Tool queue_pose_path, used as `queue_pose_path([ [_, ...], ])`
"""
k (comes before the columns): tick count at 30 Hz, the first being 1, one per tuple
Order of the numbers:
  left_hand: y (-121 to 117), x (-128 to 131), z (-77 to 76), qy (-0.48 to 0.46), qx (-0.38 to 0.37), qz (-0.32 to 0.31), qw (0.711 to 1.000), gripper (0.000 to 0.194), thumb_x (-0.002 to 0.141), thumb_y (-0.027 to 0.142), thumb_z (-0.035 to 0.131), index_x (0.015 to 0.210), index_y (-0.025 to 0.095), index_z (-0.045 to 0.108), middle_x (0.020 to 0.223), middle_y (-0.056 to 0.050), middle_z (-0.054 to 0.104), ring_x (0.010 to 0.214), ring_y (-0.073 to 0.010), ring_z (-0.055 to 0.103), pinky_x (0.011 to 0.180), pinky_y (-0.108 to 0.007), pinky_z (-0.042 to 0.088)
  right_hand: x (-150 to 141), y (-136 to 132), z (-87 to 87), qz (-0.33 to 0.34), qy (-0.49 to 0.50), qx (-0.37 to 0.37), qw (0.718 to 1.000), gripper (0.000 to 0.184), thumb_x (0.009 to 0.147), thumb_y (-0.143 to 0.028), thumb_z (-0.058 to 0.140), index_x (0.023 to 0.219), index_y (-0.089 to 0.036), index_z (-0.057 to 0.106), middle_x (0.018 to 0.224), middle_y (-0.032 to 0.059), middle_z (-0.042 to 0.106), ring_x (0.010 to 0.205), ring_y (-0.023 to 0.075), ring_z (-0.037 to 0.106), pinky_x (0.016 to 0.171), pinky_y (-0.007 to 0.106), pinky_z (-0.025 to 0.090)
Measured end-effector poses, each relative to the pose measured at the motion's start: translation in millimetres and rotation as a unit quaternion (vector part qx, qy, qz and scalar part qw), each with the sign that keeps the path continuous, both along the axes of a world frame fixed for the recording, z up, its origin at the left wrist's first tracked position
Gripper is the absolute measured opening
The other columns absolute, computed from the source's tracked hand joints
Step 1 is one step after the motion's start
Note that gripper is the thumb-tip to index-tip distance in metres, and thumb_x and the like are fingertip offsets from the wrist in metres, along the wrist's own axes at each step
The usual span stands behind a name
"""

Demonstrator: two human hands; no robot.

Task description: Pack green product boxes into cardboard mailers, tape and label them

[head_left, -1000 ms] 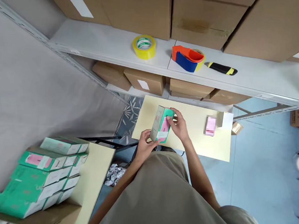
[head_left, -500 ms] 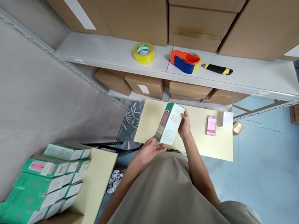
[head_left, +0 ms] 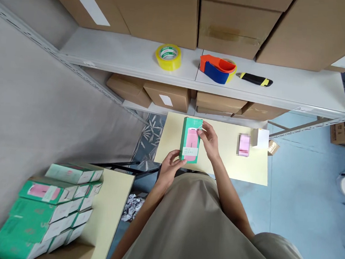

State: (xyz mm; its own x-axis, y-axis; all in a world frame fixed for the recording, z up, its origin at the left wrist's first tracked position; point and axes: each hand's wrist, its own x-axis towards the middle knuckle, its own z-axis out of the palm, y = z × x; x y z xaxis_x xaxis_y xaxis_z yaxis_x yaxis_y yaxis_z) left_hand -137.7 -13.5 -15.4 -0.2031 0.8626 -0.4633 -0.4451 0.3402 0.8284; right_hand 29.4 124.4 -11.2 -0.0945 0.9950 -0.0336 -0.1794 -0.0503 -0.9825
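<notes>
Between my two hands is a green product box [head_left: 192, 141] with a pink bottle-like item printed on the side facing me. My left hand [head_left: 170, 167] grips its lower left corner, the thumb along the bottom edge. At the upper right edge, my right hand [head_left: 209, 140] holds the box with bent fingers. The box is over the pale yellow table [head_left: 223, 166]. Further right on that table lies a phone [head_left: 244, 145] with a pink screen, beside a small white box [head_left: 261, 138].
Several similar green boxes [head_left: 32, 212] are stacked on a second table [head_left: 114, 197] at the lower left. On the grey shelf [head_left: 121, 52] are a yellow tape roll [head_left: 176, 61], a tape dispenser [head_left: 216, 71] and a utility knife [head_left: 255, 79]. Cardboard boxes [head_left: 158, 15] stand behind them.
The box has been turned from its white text side to its green side with the pink picture. My left hand has closed on its lower left corner; the right hand has shifted its hold.
</notes>
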Motion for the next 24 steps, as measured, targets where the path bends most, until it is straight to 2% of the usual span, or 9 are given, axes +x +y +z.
queue_pose_path([
  [2, 1, -1, -2.8, 0.018, 0.005, 0.000, 1.000, 0.060, 0.067, 0.038, 0.100, 0.116, 0.023, 0.068, 0.133, -0.009, 0.075, 0.109, -0.0253, 0.078, 0.108, -0.043, 0.057, -3, -2, 0.8, 0.002, -0.011, 0.025, 1.000, 0.059, 0.091, -0.066, 0.080, 0.138, -0.032, 0.069, 0.147, 0.0100, 0.071, 0.128, 0.0292, 0.072, 0.105, 0.046, 0.063],
  [6, 0, 3, -7.7, 0.073, 0.017, 0.007, 0.997, 0.061, 0.069, 0.038, 0.099, 0.118, 0.024, 0.066, 0.133, -0.009, 0.072, 0.107, -0.0248, 0.078, 0.102, -0.042, 0.061, -9, -8, 0.6, -0.031, -0.048, 0.019, 0.998, 0.077, 0.091, -0.072, 0.078, 0.155, -0.033, 0.059, 0.143, 0.0123, 0.071, 0.123, 0.0301, 0.074, 0.094, 0.044, 0.067],
  [10, -4, 14, -8.6, 0.132, 0.042, 0.003, 0.990, 0.064, 0.070, 0.034, 0.098, 0.123, 0.025, 0.062, 0.125, -0.008, 0.072, 0.108, -0.0231, 0.075, 0.097, -0.041, 0.064, -11, -14, 5.2, -0.052, -0.093, 0.002, 0.994, 0.083, 0.087, -0.067, 0.083, 0.158, -0.033, 0.056, 0.150, 0.0123, 0.067, 0.113, 0.0279, 0.075, 0.084, 0.039, 0.068],
  [12, -7, 19, -6.7, 0.135, 0.055, -0.002, 0.989, 0.064, 0.071, 0.034, 0.098, 0.123, 0.026, 0.061, 0.126, -0.008, 0.071, 0.113, -0.0234, 0.073, 0.099, -0.042, 0.064, -8, -13, 6.4, -0.063, -0.091, -0.002, 0.994, 0.081, 0.085, -0.064, 0.085, 0.154, -0.032, 0.058, 0.147, 0.0115, 0.069, 0.107, 0.0258, 0.075, 0.083, 0.037, 0.067],
  [14, -8, 19, -3.5, 0.104, 0.055, 0.008, 0.993, 0.061, 0.073, 0.035, 0.098, 0.121, 0.025, 0.062, 0.131, -0.009, 0.069, 0.124, -0.0253, 0.070, 0.101, -0.041, 0.064, -3, -11, 5.2, -0.069, -0.066, -0.005, 0.995, 0.076, 0.084, -0.061, 0.085, 0.149, -0.031, 0.061, 0.138, 0.0093, 0.073, 0.103, 0.0242, 0.074, 0.083, 0.036, 0.065],
  [17, -8, 11, 2.5, -0.002, 0.012, 0.029, 0.999, 0.056, 0.075, 0.036, 0.097, 0.120, 0.025, 0.066, 0.139, -0.009, 0.069, 0.130, -0.0273, 0.069, 0.101, -0.039, 0.063, 5, -6, 0.3, -0.063, 0.005, -0.036, 0.997, 0.067, 0.083, -0.058, 0.081, 0.142, -0.032, 0.063, 0.123, 0.0043, 0.076, 0.099, 0.0233, 0.073, 0.082, 0.035, 0.063],
  [21, -8, 2, 9.9, -0.156, -0.049, -0.032, 0.986, 0.056, 0.079, 0.036, 0.096, 0.127, 0.023, 0.070, 0.132, -0.010, 0.075, 0.117, -0.0275, 0.075, 0.101, -0.045, 0.065, 8, -6, -5.0, -0.061, 0.108, -0.094, 0.988, 0.050, 0.085, -0.062, 0.067, 0.123, -0.030, 0.065, 0.112, 0.0022, 0.076, 0.099, 0.0255, 0.073, 0.084, 0.038, 0.064],
  [24, -9, 7, 13.3, -0.202, -0.049, -0.066, 0.976, 0.053, 0.081, 0.033, 0.095, 0.128, 0.022, 0.071, 0.120, -0.009, 0.079, 0.113, -0.0280, 0.078, 0.108, -0.051, 0.062, 3, -8, -7.1, -0.031, 0.157, -0.170, 0.972, 0.047, 0.083, -0.070, 0.060, 0.104, -0.028, 0.064, 0.096, 0.0031, 0.076, 0.089, 0.0276, 0.073, 0.079, 0.042, 0.065],
])
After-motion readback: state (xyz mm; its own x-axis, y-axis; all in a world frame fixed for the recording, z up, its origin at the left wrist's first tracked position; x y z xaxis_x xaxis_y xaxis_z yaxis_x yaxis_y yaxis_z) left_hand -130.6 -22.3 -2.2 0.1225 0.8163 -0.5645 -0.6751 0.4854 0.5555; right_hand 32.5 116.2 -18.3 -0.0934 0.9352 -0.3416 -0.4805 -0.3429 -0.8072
